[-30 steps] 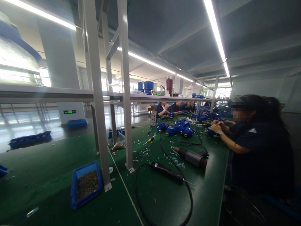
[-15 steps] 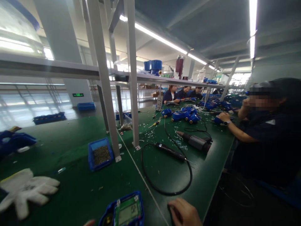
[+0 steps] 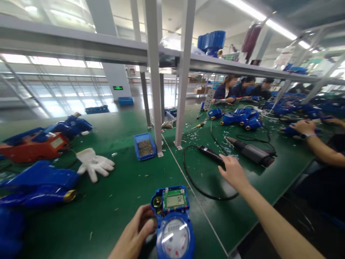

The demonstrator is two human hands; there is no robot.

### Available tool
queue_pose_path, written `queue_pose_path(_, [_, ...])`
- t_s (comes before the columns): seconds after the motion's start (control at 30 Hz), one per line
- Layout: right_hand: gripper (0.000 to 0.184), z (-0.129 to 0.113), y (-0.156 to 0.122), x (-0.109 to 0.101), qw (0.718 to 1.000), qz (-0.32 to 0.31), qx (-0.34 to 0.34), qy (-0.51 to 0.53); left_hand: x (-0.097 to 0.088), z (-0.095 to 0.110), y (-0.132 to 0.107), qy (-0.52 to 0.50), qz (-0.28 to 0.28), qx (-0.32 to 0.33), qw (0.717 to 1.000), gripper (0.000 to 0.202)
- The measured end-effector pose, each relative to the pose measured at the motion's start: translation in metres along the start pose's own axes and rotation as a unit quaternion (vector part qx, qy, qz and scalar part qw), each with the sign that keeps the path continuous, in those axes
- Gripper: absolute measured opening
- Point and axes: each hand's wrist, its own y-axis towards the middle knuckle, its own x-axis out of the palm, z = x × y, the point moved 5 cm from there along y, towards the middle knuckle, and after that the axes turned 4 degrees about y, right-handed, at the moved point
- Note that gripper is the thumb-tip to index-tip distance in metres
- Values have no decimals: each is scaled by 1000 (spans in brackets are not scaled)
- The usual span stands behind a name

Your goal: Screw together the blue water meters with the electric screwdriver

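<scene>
Left hand (image 3: 136, 233) is pinching the glossy blue meter (image 3: 173, 223) near the table (image 3: 121, 194) edge; right hand (image 3: 233, 172), fingers spread, is touching the slim black screwdriver (image 3: 211, 155), open felt around.

This is a factory assembly hall. Long green-matted benches (image 3: 113, 201) run far into the room under a steel shelf frame (image 3: 153, 72) and strip lights (image 3: 266, 18). Blue meters (image 3: 242, 120), a bin of screws (image 3: 145, 146) and power screwdrivers (image 3: 252, 153) lie about, and uniformed workers (image 3: 242, 90) sit in a row far right.
</scene>
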Motion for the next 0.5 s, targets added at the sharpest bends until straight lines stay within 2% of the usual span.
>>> queue_pose_path(0.07, [63, 2, 37, 14, 997, -59, 16, -52, 6, 10, -5, 24, -40, 11, 999, 77])
queue_pose_path(0.13, [64, 2, 63, 34, 988, -117, 37, -89, 8, 18, -9, 32, -61, 12, 998, 75])
queue_pose_path(0.2, [58, 4, 77, 50, 981, -148, 54, -112, 9, 21, -11, 28, -71, 13, 997, 77])
queue_pose_path(0.27, [54, 5, 80, 58, 979, -152, 61, -119, 9, 20, -12, 21, -75, 18, 997, 79])
queue_pose_path(0.37, [58, 8, 70, 51, 986, -125, 47, -99, 12, 14, -10, 11, -77, 24, 997, 84])
queue_pose_path(0.43, [60, 8, 59, 34, 994, -81, 24, -65, 13, 9, -8, 1, -75, 26, 997, 90])
queue_pose_path(0.5, [58, 12, 48, 9, 1000, -8, 4, -18, 14, 8, -7, -9, -77, 27, 997, 95])
